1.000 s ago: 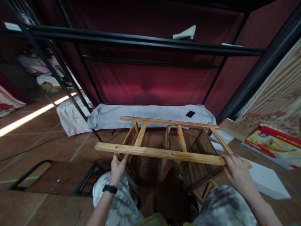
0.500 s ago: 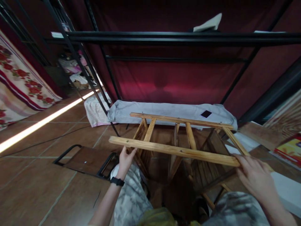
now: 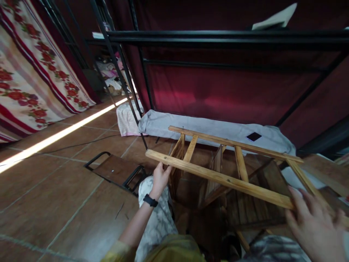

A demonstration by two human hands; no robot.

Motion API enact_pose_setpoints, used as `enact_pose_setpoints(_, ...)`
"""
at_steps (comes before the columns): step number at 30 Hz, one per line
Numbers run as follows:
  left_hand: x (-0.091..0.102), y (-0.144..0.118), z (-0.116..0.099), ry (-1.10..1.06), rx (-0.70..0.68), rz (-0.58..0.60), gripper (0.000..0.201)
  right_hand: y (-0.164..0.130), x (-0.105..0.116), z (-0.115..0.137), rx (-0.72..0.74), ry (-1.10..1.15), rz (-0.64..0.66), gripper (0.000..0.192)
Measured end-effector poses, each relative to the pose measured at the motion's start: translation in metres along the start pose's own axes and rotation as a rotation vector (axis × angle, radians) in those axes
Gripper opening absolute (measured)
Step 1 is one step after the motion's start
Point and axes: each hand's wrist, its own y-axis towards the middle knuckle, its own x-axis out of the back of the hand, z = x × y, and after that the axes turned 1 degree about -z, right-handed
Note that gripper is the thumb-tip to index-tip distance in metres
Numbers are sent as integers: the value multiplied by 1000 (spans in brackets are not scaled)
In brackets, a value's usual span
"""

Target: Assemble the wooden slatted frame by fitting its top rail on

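— Left hand [image 3: 160, 177] is curled around the near rail of the wooden frame [image 3: 218, 177], close to that rail's left end, thumb over the top and fingers under. A black watch [image 3: 150, 200] sits on that wrist.

— And the right hand [image 3: 313, 222]?

— Spread wide and laid flat over the rail's right end, fingers splayed. It presses or steadies rather than closing; I would not call it a grip.

— Where does the frame sit?

— Across the person's knees, tilted, its left end higher. Its far rail points toward the grey bedding [image 3: 207, 127] on the floor under the black metal bunk frame [image 3: 218, 36]. More wooden parts show beneath it, between the legs.

— What could go wrong?

— In my judgement, only one hand truly holds. If the flat palm slides, the low right end could drop and twist the rail out of the left fingers. The rungs look thin at their joints, so a sudden wrench might loosen one.

— Anything nearby at risk?

— A dark phone-like slab [image 3: 253, 137] lies on the bedding just past the far rail; a swing forward could knock it. A folded metal-edged board [image 3: 114, 171] lies on the tiled floor [image 3: 54, 189] to the left.
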Motion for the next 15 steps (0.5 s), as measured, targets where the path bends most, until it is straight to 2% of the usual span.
enact_pose_setpoints(3,14,-6,-9,46,-28,96,23,4,-10,-5,67,-71,66,33)
enact_pose_setpoints(4,21,-10,-13,49,-49,95,23,5,-13,-7,69,-82,65,26)
enact_pose_setpoints(6,37,-19,-25,78,-119,6,21,5,-17,-13,51,-93,59,19)
enact_pose_setpoints(8,51,-26,-40,145,-232,-153,19,5,-19,-17,37,-121,45,16)
enact_pose_setpoints(10,58,-26,-56,235,-370,-206,20,5,-19,-18,35,-161,34,17)
enact_pose_setpoints(12,57,-19,-69,322,-474,-99,24,6,-18,-14,40,-192,29,19)
enact_pose_setpoints(15,51,3,-78,413,-523,102,25,9,-12,-5,44,-195,46,22)
